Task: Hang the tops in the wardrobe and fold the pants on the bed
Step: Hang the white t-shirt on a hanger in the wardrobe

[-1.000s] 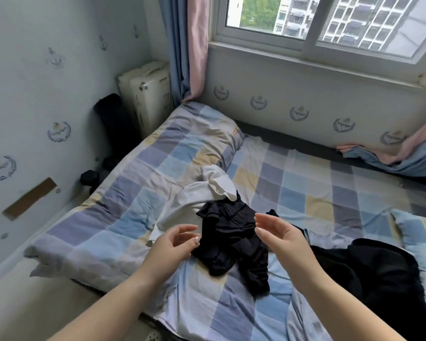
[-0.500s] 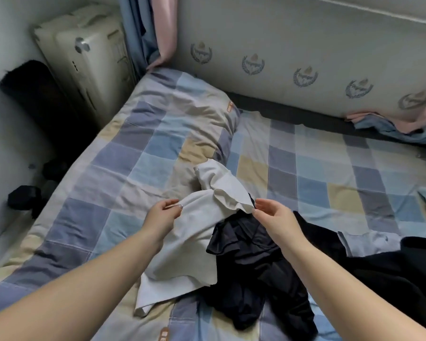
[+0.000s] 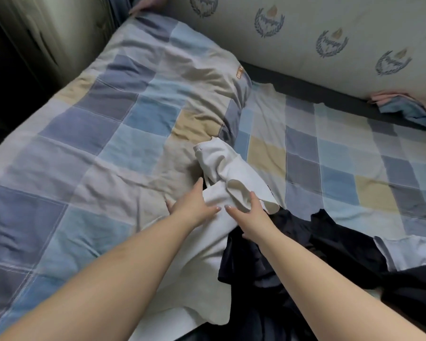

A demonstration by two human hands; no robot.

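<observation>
A crumpled white garment lies in the middle of the checked bed. My left hand rests on its left side with the fingers spread and straight. My right hand touches it just to the right; the thumb points left and the fingers reach up against a loose white fold, partly hidden by it. A dark navy garment lies bunched against the white one's right edge, under my right forearm. More black clothing sits at the lower right.
A checked pillow lies beyond the white garment. A pale blue piece of cloth shows among the dark clothes. Pink and blue curtain ends rest on the bed by the wall. A cream appliance stands at upper left.
The view has moved closer and lower over the bed. My hands have come together at the middle of the white garment; their pinches on its edges have given way to spread fingers.
</observation>
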